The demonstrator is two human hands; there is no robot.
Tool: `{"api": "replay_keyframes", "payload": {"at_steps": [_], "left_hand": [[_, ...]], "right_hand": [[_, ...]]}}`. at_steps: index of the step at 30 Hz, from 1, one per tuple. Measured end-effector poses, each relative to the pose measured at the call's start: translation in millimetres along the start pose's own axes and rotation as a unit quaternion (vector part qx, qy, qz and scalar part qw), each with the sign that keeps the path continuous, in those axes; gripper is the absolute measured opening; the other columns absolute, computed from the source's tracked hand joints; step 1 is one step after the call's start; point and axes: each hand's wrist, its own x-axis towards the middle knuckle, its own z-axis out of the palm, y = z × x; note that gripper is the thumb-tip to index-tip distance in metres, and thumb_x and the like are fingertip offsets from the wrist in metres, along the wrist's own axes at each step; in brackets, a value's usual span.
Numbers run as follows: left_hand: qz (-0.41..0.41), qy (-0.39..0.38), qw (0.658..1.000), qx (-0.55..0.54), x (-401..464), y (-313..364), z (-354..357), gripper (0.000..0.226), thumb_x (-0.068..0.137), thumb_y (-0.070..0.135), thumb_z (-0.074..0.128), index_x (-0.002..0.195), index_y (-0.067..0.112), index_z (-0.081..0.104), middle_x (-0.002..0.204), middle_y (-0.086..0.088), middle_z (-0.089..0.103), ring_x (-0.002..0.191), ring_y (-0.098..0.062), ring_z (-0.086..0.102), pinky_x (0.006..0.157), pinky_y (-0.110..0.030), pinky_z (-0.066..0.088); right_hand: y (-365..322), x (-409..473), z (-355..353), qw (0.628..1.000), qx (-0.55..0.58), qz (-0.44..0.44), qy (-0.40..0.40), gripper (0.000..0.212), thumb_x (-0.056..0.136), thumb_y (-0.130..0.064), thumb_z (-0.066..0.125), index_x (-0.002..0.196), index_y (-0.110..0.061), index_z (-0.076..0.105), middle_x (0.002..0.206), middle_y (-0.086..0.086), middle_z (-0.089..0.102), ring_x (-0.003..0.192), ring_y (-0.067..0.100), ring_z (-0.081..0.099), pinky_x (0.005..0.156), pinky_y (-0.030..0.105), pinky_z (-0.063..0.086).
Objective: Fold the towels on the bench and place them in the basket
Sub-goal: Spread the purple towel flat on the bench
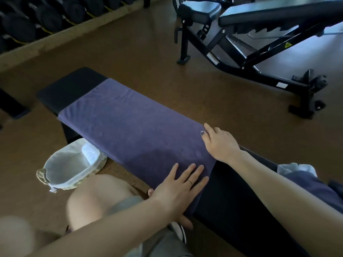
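Bench (74, 89): long, flat, padded, black and smooth; running from far left to near right, serving as the folding surface.

Towel (133, 127): purple, soft nap, faint creases; spread lengthwise along the bench, covering most of the pad, near long edge draped slightly over the side. Laid flat, likely to square the edges before the next fold. Layer count not discernible in this dim view, possibly already doubled.

Basket (63, 171): on the floor at near left, just beside the bench, within easy reach for drop-off. Woven rim, pale cloth liner, rounded form; one white folded towel (91, 153) inside at its far end.

More towels (306, 180): purple and white bundle at near right on the bench, awaiting folding.

Left hand (178, 191): flat, fingers spread, pressing the near corner of the purple towel, thumb hooked under the bench edge; smoothing and anchoring, by appearance.

Right hand (220, 143): resting at the far right corner, fingers curled over the far edge, grip itself hidden.

Ring (190, 182): thin band on a left finger.
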Motion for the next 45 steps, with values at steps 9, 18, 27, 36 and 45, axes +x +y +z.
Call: {"api": "replay_keyframes", "payload": {"at_steps": [9, 18, 27, 36, 45], "left_hand": [[-0.026, -0.022, 0.999, -0.028, -7, 18, -1, 0.108, 0.094, 0.07, 0.047, 0.158, 0.017, -0.022, 0.164, -0.009, -0.03, 0.152, -0.03, -0.025, 0.123, -0.057, -0.005], [-0.117, 0.144, 0.968, -0.167, -37, -82, -7, 0.075, 0.1, 0.066, 0.037, 0.162, 0.03, 0.016, 0.171, -0.003, 0.009, 0.156, -0.022, 0.01, 0.126, -0.042, 0.012], [-0.374, 0.137, 0.888, -0.23, -65, -246, 50, 0.069, 0.104, 0.061, 0.027, 0.162, 0.038, -0.001, 0.17, 0.0, -0.013, 0.157, -0.023, -0.01, 0.126, -0.044, -0.004], [-0.493, 0.222, 0.787, -0.298, -96, -341, 126, 0.064, 0.104, 0.059, 0.024, 0.162, 0.037, 0.008, 0.171, 0.003, -0.006, 0.157, -0.017, -0.009, 0.127, -0.04, -0.003], [-0.516, 0.312, 0.72, -0.345, -99, -367, 145, 0.064, 0.106, 0.05, 0.03, 0.163, 0.026, 0.014, 0.171, 0.0, 0.0, 0.157, -0.019, -0.004, 0.128, -0.042, 0.002]], "right_hand": [[-1, -5, 5, 0.998, -0.05, -0.019, 0.034, 0.064, 0.106, -0.055, 0.016, 0.163, -0.024, 0.009, 0.163, 0.011, 0.033, 0.149, 0.032, 0.034, 0.123, 0.049, 0.026], [-49, 13, -12, 0.994, -0.072, -0.071, 0.049, 0.064, 0.107, -0.053, 0.016, 0.162, -0.019, 0.017, 0.159, 0.013, 0.04, 0.145, 0.034, 0.039, 0.122, 0.051, 0.026], [-203, 113, 16, 0.977, -0.078, -0.194, 0.029, 0.063, 0.11, -0.046, 0.017, 0.164, -0.016, 0.007, 0.171, 0.011, 0.006, 0.158, 0.029, 0.004, 0.127, 0.046, 0.006], [-296, 210, 31, 0.969, -0.094, -0.223, 0.042, 0.063, 0.109, -0.048, 0.016, 0.164, -0.016, 0.01, 0.171, 0.011, 0.007, 0.158, 0.03, 0.005, 0.126, 0.045, 0.004], [-352, 277, 27, 0.975, -0.087, -0.204, 0.026, 0.065, 0.109, -0.05, 0.014, 0.164, -0.016, 0.005, 0.171, 0.011, 0.002, 0.157, 0.033, 0.004, 0.127, 0.047, 0.007]]}}
